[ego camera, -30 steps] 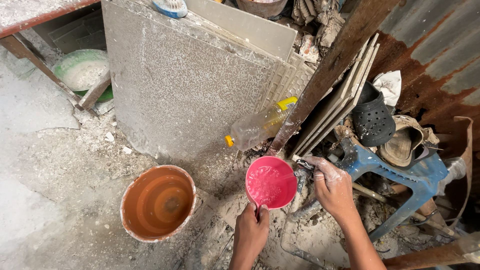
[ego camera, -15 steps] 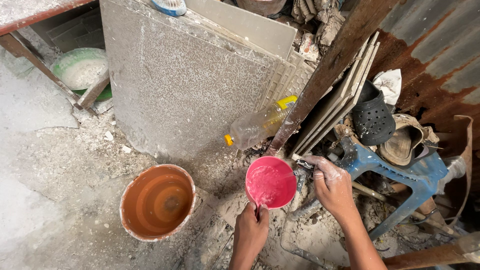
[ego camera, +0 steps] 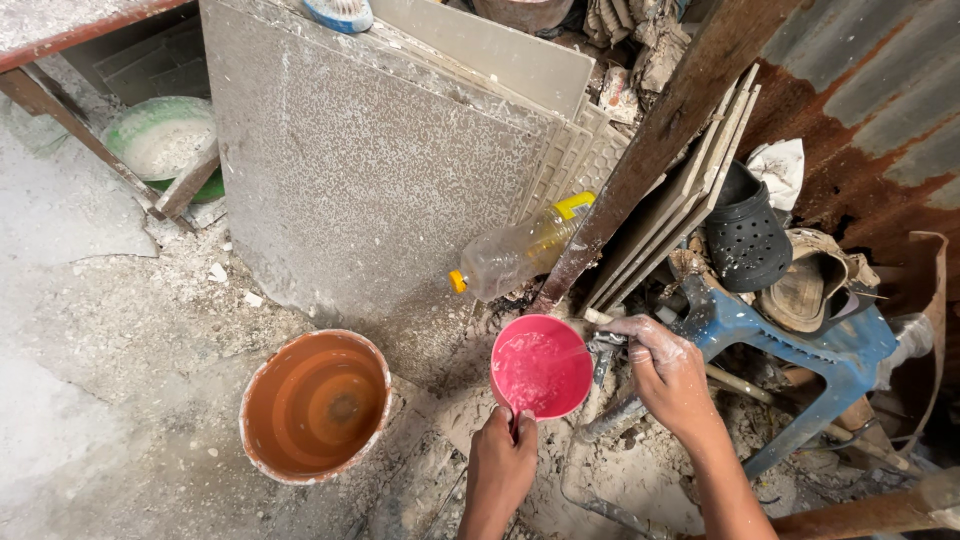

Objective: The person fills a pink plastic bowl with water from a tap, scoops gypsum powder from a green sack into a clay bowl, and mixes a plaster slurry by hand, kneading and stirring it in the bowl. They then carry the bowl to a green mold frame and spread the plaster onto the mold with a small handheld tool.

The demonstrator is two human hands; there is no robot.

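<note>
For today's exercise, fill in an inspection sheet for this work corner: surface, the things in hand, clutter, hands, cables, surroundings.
Surface: dusty concrete floor strewn with rubble and white powder.
Things in hand: pink scoop with water in it, held under a tap; orange bucket beside it, with a little water.
Clutter: plastic bottle, black clog, blue stool, green basin.
Hands: left hand grips the scoop's handle; right hand is at the tap.
Cables: nothing seen.
Surroundings: grey tiles leaning upright, rusty corrugated sheet behind.
</note>
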